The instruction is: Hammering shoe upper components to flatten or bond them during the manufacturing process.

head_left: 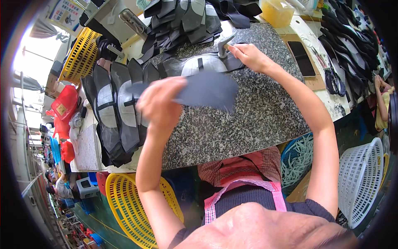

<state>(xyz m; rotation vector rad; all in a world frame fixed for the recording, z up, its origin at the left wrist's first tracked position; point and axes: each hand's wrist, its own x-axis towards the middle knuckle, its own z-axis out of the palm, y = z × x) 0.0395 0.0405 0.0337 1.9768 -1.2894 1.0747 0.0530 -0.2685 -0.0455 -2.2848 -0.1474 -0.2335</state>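
My left hand point(159, 99), smeared by motion, is closed around a dark grey flat piece point(209, 89) that looks like a shoe upper part. The piece hangs over the granite slab point(215, 128) and is blurred too. Farther off, my right hand point(251, 57) grips the handle of a metal hammer point(224, 45). The hammer's head stands by the right part of another dark piece point(203, 64), which lies flat on the slab and has a pale grey patch with a short black strip.
Similar pieces point(120, 99) lie overlapped at the left, and stacks point(182, 20) fill the back. At the right are a phone point(301, 58) and more dark pieces point(348, 45). Yellow point(124, 203) and white point(360, 182) baskets stand below the table. A person's hand point(379, 85) shows far right.
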